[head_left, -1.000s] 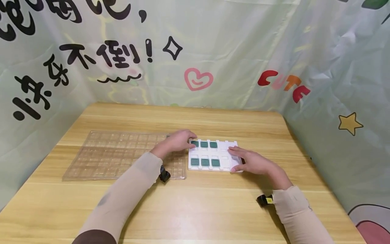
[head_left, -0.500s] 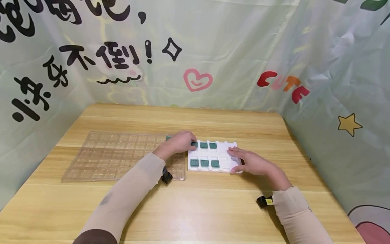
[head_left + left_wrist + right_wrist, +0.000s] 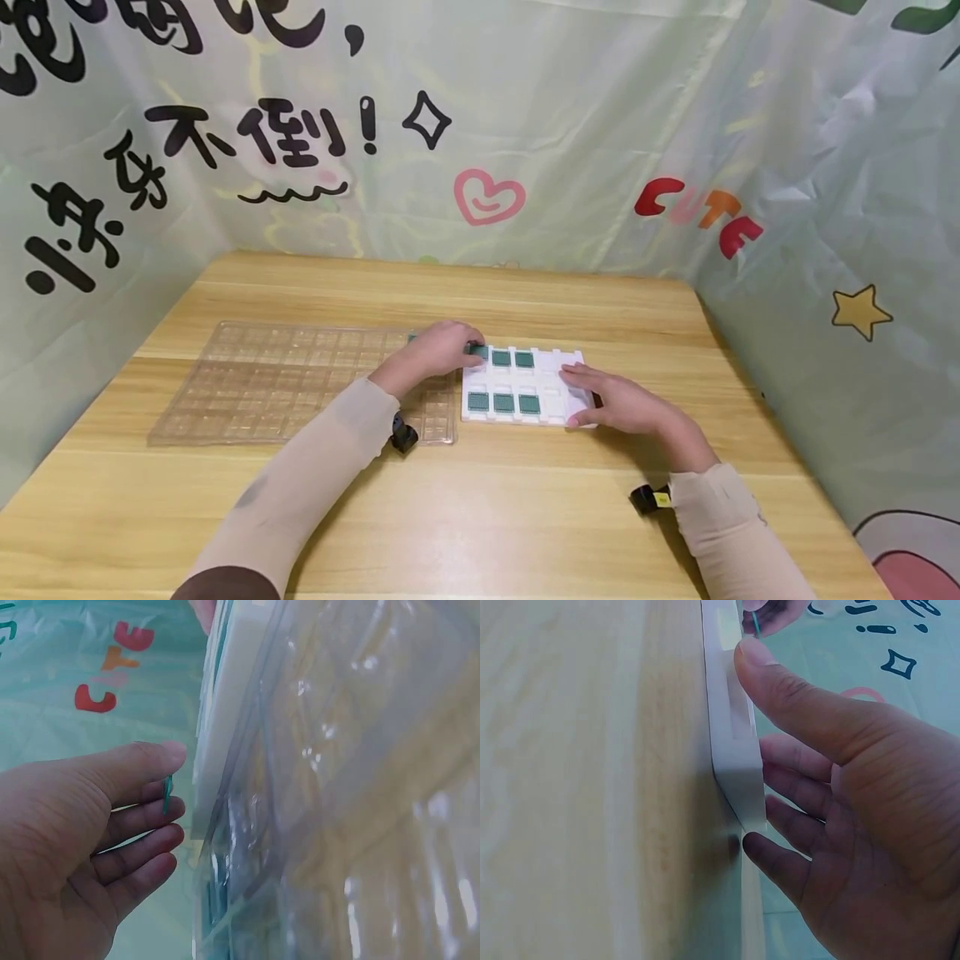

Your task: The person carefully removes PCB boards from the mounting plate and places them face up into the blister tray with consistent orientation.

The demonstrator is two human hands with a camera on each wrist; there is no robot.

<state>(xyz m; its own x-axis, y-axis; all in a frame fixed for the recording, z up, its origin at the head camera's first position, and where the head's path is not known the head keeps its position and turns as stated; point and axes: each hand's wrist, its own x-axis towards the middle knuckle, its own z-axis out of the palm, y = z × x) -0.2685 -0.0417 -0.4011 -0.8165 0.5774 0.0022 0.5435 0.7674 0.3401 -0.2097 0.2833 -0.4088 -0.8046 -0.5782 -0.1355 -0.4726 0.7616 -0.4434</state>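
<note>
I count five green chips (image 3: 504, 403) seated in the white tray (image 3: 572, 358), the visible slots toward its right bare; green also shows in the clear tray (image 3: 300, 379). The left hand (image 3: 441, 348) pinches another chip (image 3: 167, 795) above the white tray's far-left corner, nearly flat, squarish, so no clear long axis. The white tray runs left to right; the right hand (image 3: 618, 402) rests, fingers spread, on its right end.

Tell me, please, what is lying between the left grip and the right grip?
The head view shows it: between the left grip and the right grip lies most of the white tray, with small green chips in two rows.
</note>
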